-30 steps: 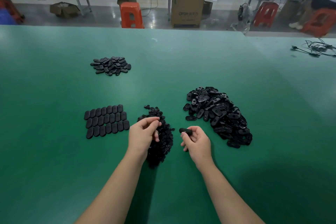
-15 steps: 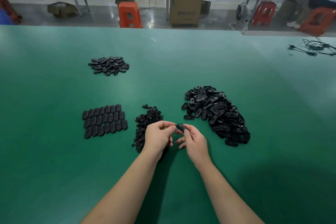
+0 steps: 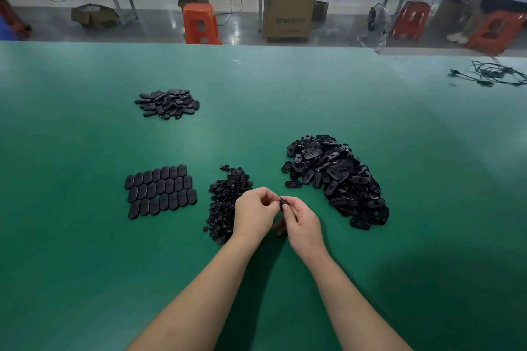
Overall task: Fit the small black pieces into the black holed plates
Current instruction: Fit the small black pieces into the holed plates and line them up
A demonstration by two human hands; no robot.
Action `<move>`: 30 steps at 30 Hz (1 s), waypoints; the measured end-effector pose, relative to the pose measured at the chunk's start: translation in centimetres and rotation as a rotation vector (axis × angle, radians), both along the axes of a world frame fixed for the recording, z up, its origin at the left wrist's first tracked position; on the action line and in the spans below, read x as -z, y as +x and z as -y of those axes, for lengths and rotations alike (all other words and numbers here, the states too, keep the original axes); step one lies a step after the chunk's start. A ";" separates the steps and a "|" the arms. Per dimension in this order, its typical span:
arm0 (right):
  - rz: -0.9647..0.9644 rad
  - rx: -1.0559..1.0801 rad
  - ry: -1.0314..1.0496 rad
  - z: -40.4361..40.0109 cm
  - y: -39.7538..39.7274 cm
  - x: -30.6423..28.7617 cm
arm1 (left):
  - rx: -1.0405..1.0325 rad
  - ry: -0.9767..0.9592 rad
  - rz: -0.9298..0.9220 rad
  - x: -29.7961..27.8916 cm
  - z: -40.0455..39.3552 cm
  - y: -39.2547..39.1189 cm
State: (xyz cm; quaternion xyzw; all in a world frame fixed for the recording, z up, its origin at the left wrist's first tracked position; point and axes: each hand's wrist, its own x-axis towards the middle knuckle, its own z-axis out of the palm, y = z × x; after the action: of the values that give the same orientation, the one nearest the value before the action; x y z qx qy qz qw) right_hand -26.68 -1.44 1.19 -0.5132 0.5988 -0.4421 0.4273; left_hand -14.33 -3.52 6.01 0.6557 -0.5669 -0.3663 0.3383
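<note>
Between both hands point(image 3: 281, 212), one holed plate point(image 3: 283, 203)

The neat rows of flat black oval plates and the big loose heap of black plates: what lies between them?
In the head view, the pile of small black pieces lies between the rows and the heap.

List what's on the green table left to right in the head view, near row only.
Neat rows of black plates → pile of small black pieces → left hand → black plate pinched between both hands → right hand → big heap of black holed plates.
</note>
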 end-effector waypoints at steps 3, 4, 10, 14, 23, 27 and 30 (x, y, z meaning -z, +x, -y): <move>0.008 -0.004 -0.003 0.0 0.0 0.1 | -0.010 0.018 -0.034 -0.1 0.0 -0.1; 0.013 -0.006 -0.006 0.0 0.0 0.1 | -0.014 0.024 -0.044 -0.2 0.0 -0.1; 0.020 -0.004 -0.010 0.1 -0.2 0.3 | -0.034 0.030 -0.028 -0.2 0.1 -0.2; 0.056 0.021 -0.013 0.2 -0.3 0.3 | -0.009 -0.026 0.046 -0.1 -0.1 -0.4; 0.167 0.068 -0.019 0.3 -0.3 0.2 | 0.086 -0.176 0.172 1.1 -2.1 -1.0; 0.134 0.057 -0.024 0.2 -0.2 0.2 | 0.087 -0.201 0.158 1.0 -2.0 -0.6; 0.116 0.050 -0.019 0.1 -0.2 0.1 | 0.046 -0.180 0.134 1.0 -1.8 -0.5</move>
State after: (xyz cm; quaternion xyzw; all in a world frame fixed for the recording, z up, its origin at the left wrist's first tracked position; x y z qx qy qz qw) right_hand -26.89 -1.50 1.08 -0.4756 0.5813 -0.4875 0.4452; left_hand -14.79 -1.69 5.03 0.6325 -0.6338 -0.2769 0.3487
